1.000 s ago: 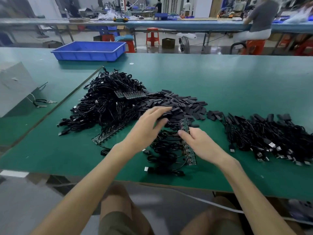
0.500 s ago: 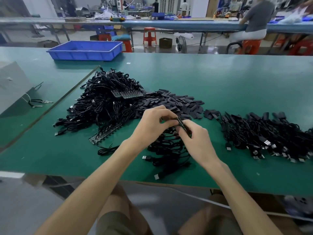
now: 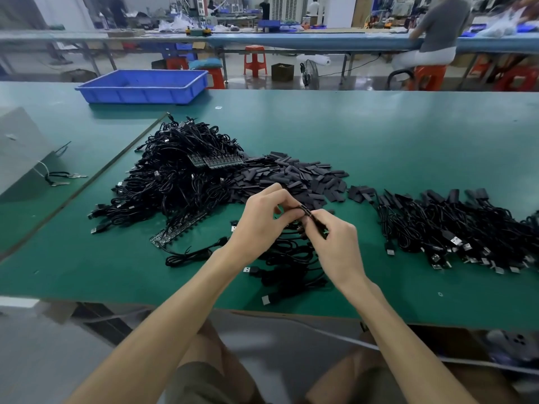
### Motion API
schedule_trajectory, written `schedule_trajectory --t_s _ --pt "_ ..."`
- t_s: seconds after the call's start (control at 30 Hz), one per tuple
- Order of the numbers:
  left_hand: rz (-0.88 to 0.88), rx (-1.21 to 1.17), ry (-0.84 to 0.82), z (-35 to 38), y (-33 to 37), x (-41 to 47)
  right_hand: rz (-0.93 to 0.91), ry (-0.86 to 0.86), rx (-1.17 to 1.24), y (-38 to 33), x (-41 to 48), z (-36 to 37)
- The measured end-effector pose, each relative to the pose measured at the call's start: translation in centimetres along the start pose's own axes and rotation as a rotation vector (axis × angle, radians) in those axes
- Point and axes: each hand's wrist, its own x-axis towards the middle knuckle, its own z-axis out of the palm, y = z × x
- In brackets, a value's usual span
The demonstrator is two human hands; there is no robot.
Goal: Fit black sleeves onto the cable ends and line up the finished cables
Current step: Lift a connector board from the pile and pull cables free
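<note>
**Head view.** You are holding a narrow board strip [image 3: 306, 212] edge-on above the desk [image 3: 379, 135], between both hands and near its front edge. Your right hand [image 3: 335, 246] is curling around the strip's lower part, its grip pressed closed on it. Your left hand [image 3: 256, 225] is pinching the strip's upper end between thumb and fingertips. Your fingers are hiding whether a sleeve is already lying inside that pinch.

The attached cables [image 3: 291, 258] are hanging from the strip and coiling on the desk beneath your wrists. The loose sleeves [image 3: 297, 176] are lying in a pile just beyond your hands, touching the unsleeved heap [image 3: 180, 176] on their left. The finished cables [image 3: 455, 225] are lying in a rough row on the right, well apart from that heap. A second strip [image 3: 178, 228] is resting at the heap's near edge, and a blue tray [image 3: 143, 86] is standing at the far left.

**Hazards, as judged.**
- The trailing cables are looping over one another, so lifting or turning the strip is likely to be tugging them into a snarl or dragging a plug over the front edge.
- Two opposed pinches on so thin a strip are inviting a twist, which is risking a bend or break at the wrong place.
- A sleeve started crooked is likely to be jamming partway.
- The sleeve pile is straggling toward the finished row, so stray sleeves are liable to be mixing in there.
</note>
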Motion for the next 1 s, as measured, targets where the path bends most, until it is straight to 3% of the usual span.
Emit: schedule_trajectory --t_s 0.63,0.77,0.9,1.0 --pt "-0.016 0.068 0.152 3.1 -0.1 -0.4 0.028 0.116 -0.018 0.6 -0.6 1.3" --pt "-0.068 -0.015 0.223 1.6 0.1 0.5 0.095 0.138 0.013 0.5 -0.3 1.4" --pt "-0.218 -0.145 0.415 -1.2 -0.1 2.1 0.12 0.129 0.037 0.1 -0.5 1.2" --pt "-0.23 -0.291 0.401 -2.7 0.5 2.5 0.323 0.14 0.124 0.5 -0.1 1.4"
